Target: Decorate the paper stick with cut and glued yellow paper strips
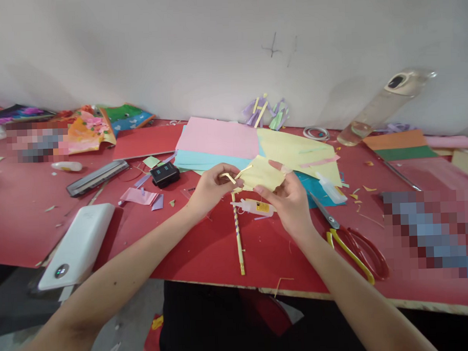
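Observation:
My left hand (pixel 210 188) pinches a thin folded yellow paper strip (pixel 234 176) above the red table (pixel 229 247). My right hand (pixel 289 196) grips a crumpled piece of yellow paper (pixel 261 174) that joins the strip. Both hands are closed, held close together over the table's middle. Below them lie a small glue bottle (pixel 256 207) on its side and a striped pencil (pixel 238 237) pointing toward me.
Pink (pixel 217 137), blue and yellow paper sheets are stacked behind the hands. Red-and-yellow scissors (pixel 351 240) lie at the right, a second glue bottle (pixel 330 188) near them. A white power bank (pixel 78 245), hole punch (pixel 97 177) and black box (pixel 164 174) sit left; a clear bottle (pixel 381 106) leans on the wall.

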### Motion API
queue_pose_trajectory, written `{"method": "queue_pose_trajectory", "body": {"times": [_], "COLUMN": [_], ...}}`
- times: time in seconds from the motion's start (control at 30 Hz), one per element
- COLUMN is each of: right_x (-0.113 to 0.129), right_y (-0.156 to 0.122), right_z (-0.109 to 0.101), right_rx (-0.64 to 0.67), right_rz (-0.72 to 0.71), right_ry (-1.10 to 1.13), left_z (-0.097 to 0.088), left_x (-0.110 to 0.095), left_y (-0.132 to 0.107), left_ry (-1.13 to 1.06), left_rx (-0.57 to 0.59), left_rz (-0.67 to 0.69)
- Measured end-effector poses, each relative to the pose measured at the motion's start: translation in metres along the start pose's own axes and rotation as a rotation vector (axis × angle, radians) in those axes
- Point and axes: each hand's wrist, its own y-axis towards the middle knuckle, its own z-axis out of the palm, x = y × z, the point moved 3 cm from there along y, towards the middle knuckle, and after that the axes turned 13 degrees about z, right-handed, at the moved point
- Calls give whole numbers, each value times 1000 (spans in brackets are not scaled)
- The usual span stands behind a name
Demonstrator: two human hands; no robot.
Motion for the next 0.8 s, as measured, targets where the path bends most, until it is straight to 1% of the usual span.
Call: {"method": "queue_pose_trajectory", "body": {"times": [0.17, 0.33, 0.43, 0.63, 0.8], "right_x": [1, 3, 3, 0, 0], "right_y": [-1, -5, -6, -4, -3], "right_z": [2, -2, -2, -2, -3], "right_rx": [-1, -84, -97, -85, -74], "right_rz": [-5, -32, -55, -43, -31], "right_ry": [-2, -132, -171, -112, -117], "left_z": [-1, 0, 0, 1, 1], "left_x": [1, 0, 1, 1, 3], "left_y": [0, -1, -1, -2, -2], "left_ry": [-63, -74, -83, -100, -77], "left_rx": [-24, -30, -23, 10, 26], "left_rz": [-16, -61, -67, -65, -67]}}
